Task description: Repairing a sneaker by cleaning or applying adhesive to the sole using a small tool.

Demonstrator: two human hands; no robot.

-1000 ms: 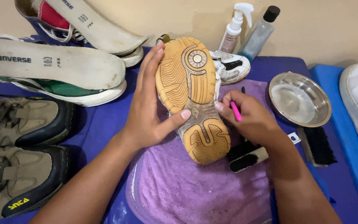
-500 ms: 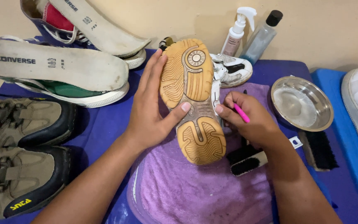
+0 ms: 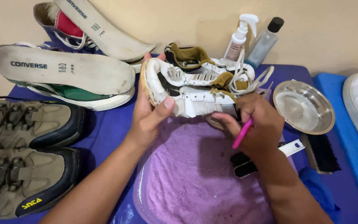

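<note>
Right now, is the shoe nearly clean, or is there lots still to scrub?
Still mid-clean, it seems. The left hand grips the white sneaker by its toe, on its side over the purple towel; the right hand holds a pink-handled brush against it. The upper looks grubby and yellowed. The steel bowl, spray bottle and black brush sit ready. The boots look untouched.

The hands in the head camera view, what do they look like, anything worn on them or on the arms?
Both the left hand and the right hand are bare: no gloves, rings, watch or bracelets show. The forearms are uncovered as far as the picture's lower edge, with no sleeve in view. Fingernails are short and unpainted.
</note>
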